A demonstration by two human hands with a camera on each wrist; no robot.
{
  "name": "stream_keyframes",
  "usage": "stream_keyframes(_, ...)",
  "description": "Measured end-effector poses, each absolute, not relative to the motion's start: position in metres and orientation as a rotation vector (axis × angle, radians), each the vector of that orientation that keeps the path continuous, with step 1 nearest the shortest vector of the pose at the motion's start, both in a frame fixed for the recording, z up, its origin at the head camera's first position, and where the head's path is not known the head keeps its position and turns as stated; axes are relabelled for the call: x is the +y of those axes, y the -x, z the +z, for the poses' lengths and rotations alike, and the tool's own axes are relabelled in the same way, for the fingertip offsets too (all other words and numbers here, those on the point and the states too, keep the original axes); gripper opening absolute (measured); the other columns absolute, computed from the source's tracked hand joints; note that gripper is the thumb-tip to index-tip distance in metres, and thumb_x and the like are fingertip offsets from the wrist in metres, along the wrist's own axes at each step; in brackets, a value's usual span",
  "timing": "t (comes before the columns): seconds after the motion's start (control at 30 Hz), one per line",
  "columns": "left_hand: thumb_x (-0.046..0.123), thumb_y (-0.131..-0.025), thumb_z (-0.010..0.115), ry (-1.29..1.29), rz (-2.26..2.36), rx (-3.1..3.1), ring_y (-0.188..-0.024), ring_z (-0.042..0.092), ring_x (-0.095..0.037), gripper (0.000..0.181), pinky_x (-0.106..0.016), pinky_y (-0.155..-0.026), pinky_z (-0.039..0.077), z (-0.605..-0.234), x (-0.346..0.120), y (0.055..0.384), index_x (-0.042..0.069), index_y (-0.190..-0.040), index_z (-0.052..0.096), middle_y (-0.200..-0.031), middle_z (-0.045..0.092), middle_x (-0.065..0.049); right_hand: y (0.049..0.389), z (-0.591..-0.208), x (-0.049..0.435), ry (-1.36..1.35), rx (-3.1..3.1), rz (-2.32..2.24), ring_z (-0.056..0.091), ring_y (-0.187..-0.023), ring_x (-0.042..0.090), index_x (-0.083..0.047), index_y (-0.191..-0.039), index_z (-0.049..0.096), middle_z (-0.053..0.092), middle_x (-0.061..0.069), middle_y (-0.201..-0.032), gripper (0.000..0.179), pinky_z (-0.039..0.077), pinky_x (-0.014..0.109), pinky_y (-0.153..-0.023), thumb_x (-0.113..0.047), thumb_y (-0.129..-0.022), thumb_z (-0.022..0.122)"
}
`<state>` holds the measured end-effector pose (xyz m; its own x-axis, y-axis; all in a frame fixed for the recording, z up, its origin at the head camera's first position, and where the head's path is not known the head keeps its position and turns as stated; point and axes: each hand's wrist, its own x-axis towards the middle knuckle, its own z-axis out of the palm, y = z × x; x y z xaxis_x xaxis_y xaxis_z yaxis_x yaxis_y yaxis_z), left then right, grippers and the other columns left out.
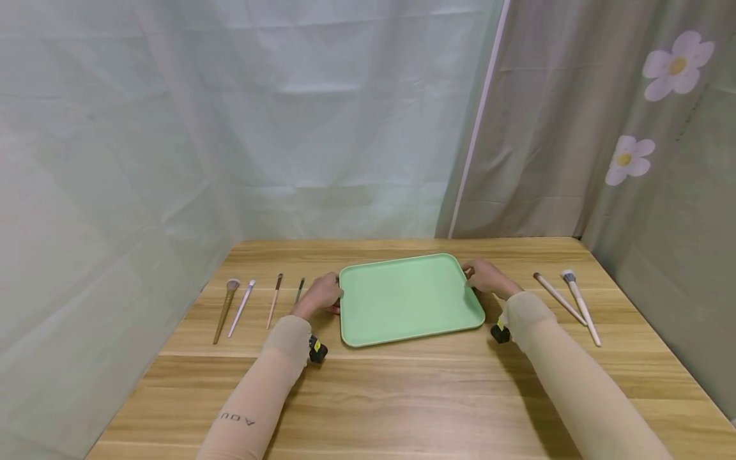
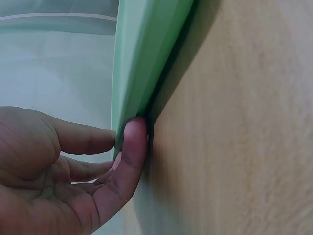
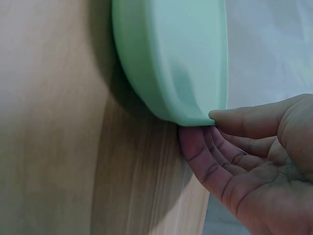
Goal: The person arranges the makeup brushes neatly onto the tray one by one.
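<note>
A pale green rectangular tray (image 1: 411, 299) sits slightly askew over the middle of the wooden table, its right end farther back. My left hand (image 1: 323, 294) grips the tray's left edge; in the left wrist view the thumb is at the rim and the curled fingers (image 2: 133, 147) are against its outer side, close to the tabletop. At the opposite end my right hand (image 1: 487, 277) pinches the right edge. The right wrist view shows that thumb on top of the rim and the fingers (image 3: 195, 147) tucked beneath it. Nothing lies in the tray.
On the left lie several makeup brushes: a gold-handled one (image 1: 226, 311), a white one (image 1: 241, 309), a pink-handled one (image 1: 275, 301) and a dark green one (image 1: 300, 289) beside my left hand. Two pale-handled brushes (image 1: 559, 298) (image 1: 582, 308) lie at the right. Curtains (image 1: 345, 128) hang behind the table (image 1: 402, 402).
</note>
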<state>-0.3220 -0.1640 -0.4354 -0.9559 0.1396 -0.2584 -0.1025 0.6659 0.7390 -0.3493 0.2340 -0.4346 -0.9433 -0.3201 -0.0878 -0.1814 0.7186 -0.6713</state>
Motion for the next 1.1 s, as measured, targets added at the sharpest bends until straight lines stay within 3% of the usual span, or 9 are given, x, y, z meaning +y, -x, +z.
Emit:
stream_keyframes(0.87,0.004,-0.105,0.05,-0.106,1.176,2.656,-0.073,0.062,-0.018,0.05,-0.028,-0.063,0.059,-0.441,-0.162,0.328,-0.007,-0.153,0.041,-0.107,0.063,-0.018,0.337,-0.437,0.238,0.235,2.708,-1.078,0.063,-0.093,0.033,0.02,-0.134,0.051,0.059,0.037,-0.121,0.049,0.058,0.036,-0.067,0.011,-0.085,0.054)
stream_keyframes(1.1,0.004,-0.106,0.051,-0.132,1.165,2.7,-0.071,0.063,-0.017,0.046,-0.027,-0.061,0.058,-0.444,-0.162,0.33,-0.007,-0.15,0.047,-0.105,0.062,-0.016,0.329,-0.435,0.239,0.192,2.667,-1.13,0.064,-0.082,0.028,0.018,-0.138,0.049,0.057,0.036,-0.123,0.05,0.058,0.035,-0.063,0.006,-0.09,0.055)
